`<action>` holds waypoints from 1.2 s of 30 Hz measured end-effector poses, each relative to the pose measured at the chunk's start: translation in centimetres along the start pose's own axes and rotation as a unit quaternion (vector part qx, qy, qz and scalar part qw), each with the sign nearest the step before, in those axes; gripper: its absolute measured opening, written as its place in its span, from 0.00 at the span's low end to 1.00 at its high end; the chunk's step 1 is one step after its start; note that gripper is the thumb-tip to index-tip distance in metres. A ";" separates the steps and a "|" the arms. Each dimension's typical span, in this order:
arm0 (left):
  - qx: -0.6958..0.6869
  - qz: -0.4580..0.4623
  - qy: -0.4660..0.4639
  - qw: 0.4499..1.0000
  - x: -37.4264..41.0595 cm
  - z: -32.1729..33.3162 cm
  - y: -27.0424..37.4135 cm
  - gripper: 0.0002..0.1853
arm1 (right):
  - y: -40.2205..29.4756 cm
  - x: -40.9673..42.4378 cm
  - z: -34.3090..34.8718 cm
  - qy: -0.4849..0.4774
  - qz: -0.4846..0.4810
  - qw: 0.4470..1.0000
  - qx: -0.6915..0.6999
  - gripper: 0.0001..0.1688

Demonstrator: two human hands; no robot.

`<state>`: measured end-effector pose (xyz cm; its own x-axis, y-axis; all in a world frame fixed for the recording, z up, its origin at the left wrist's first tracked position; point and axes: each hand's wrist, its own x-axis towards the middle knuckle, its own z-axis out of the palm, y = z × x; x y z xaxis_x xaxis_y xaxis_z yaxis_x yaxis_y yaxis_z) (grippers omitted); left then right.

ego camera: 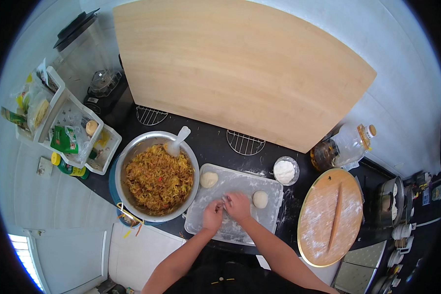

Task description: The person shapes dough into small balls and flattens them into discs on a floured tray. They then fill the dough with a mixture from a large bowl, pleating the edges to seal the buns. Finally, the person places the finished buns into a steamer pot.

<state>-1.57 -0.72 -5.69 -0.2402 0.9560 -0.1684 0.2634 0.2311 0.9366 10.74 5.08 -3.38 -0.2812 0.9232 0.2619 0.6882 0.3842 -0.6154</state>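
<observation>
My left hand (213, 216) and my right hand (237, 206) are close together above a flour-dusted, translucent plastic tray (239, 231). Their fingers are bent inward, fingertips nearly meeting; whether anything sits between them is hidden. To the right of my right hand lies a smooth round dough ball (260, 199). Another pale dough piece (209, 180) rests near the tray's far left corner. Left of the tray stands a large metal basin (119, 183) full of shredded, yellow-brown filling (158, 180). A white plastic scoop (178, 141) is stuck into that filling at the far side.
A small bowl of white flour (284, 172) stands beyond the tray. At right, a floured round board (314, 209) carries a wooden rolling pin (336, 217). A large wooden board (242, 73) leans behind. An oil jug (345, 143), a blender (106, 88) and plastic baskets (71, 106) flank it.
</observation>
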 end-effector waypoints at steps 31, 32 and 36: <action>0.021 0.074 -0.046 0.996 -1.8 -4.8 -1.4 0.21 | 0.2 -0.9 0.0 -0.125 -0.049 0.986 -0.102 0.15; 0.018 0.075 -0.046 0.996 -1.7 -4.9 -1.5 0.21 | 0.0 0.8 -0.3 -0.160 -0.002 0.978 -0.131 0.15; 0.025 0.049 -0.063 0.997 -1.8 -5.3 -0.9 0.20 | 1.0 2.4 -1.0 0.012 -0.022 0.996 -0.086 0.24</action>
<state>-6.28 -3.60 -4.59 -0.0934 0.9888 -0.1165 0.3266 0.1410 0.9346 11.38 7.63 -2.61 -0.2992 0.9040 0.3053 0.7801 0.4160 -0.4673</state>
